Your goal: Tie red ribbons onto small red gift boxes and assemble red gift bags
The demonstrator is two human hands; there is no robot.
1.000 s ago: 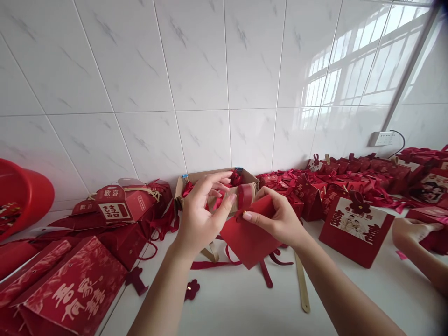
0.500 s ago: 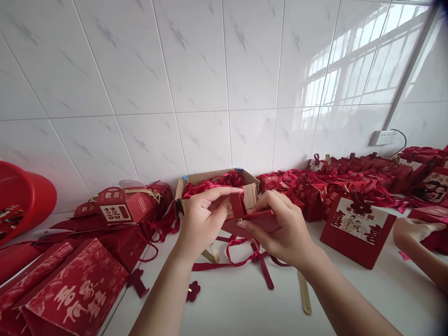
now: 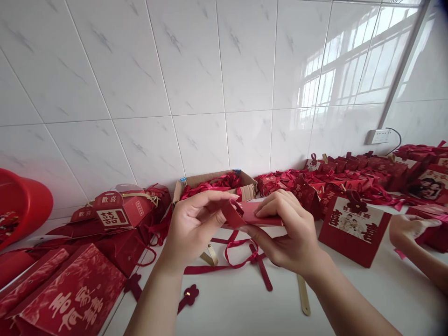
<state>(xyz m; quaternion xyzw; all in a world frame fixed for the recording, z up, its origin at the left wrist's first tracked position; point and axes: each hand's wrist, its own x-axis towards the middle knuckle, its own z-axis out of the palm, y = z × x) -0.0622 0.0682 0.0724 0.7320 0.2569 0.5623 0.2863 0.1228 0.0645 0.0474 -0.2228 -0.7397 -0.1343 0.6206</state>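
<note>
Right hand (image 3: pixel 289 228) grasps a red paper box (image 3: pixel 250 212) between thumb and fingers, and I see it raised above the worktop (image 3: pixel 231 303), its long axis running roughly left to right. At the box's left end is a curved red strap (image 3: pixel 231 213), its bend nearer my left hand (image 3: pixel 194 226), the right thumb close to its base. Left fingers curl around that bend; whether they pinch it, I cannot tell.

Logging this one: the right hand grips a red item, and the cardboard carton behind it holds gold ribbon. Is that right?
Not quite: the ribbon in the cardboard carton is red, not gold, as the head view shows. The right hand does grip a red item.
</note>
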